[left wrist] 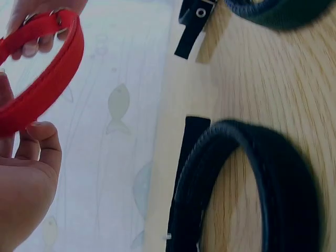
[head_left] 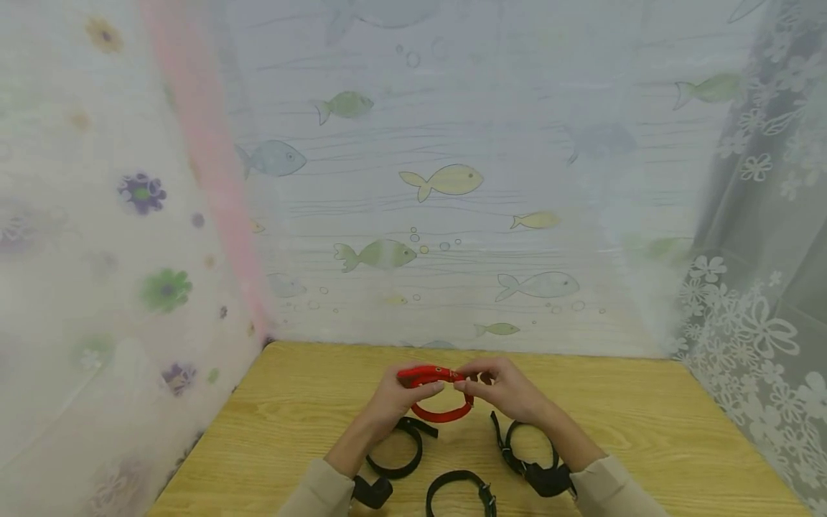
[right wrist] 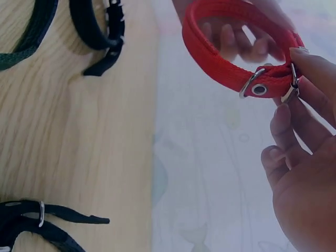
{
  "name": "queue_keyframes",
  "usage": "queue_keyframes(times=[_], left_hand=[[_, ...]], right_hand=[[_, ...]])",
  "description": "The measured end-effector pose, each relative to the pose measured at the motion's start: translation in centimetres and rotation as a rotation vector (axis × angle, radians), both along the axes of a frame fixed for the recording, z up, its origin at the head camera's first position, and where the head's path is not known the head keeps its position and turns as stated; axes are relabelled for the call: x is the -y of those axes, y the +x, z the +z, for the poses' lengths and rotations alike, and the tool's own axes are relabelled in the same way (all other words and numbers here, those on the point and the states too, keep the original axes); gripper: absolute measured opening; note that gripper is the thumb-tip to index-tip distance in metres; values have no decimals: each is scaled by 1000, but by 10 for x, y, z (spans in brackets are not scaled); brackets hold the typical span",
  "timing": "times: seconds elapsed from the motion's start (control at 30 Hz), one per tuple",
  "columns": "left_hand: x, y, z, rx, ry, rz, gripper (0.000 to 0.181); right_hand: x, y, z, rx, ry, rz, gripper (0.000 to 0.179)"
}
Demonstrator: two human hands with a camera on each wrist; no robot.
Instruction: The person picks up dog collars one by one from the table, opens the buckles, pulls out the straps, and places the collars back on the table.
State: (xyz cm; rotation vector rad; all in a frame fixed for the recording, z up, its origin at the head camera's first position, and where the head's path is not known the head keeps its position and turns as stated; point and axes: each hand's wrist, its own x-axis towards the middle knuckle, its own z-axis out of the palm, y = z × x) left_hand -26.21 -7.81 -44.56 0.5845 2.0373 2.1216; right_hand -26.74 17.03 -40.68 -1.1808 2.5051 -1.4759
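Observation:
A red pet collar, closed into a loop, is held up above the table between both hands. My left hand grips its left side with the thumb along the front. My right hand pinches the band at the metal buckle, where a ring and an eyelet also show. In the left wrist view the collar stands out as a wide loop, the left fingers curled against its lower part.
Around the forearms, several black collars lie on the wooden table: one at left, one at front centre, one at right with a black box. Another black box sits by the left sleeve. Fish-print sheeting hangs behind the table.

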Motion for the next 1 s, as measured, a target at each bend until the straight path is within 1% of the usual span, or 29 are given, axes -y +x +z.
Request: queue_keyframes(times=[0.13, 0.3, 0.37, 0.57, 0.67, 0.83, 0.9, 1.0], left_hand=[[-4, 1, 0, 15, 15, 1, 34], [-7, 1, -1, 1, -7, 4, 33], [-8, 2, -1, 7, -9, 5, 33], [-9, 3, -1, 54, -28, 46, 36], [-10, 3, -2, 48, -23, 58, 35], [-11, 3, -1, 30, 1, 66, 31], [-12, 4, -1, 36, 3, 82, 31], [-12, 4, 1, 47, 17, 137, 29]], right_hand=[[5, 3, 1, -36, -13, 23, 15], [9, 2, -2, -92, -10, 38, 11], [10, 1, -3, -104, 1, 33, 10], [12, 2, 0, -128, 43, -29, 9], [13, 3, 1, -151, 57, -54, 9], [13, 3, 2, -166, 51, -40, 10], [14, 4, 2, -166, 41, -34, 11], [16, 6, 2, -178, 7, -53, 11]])
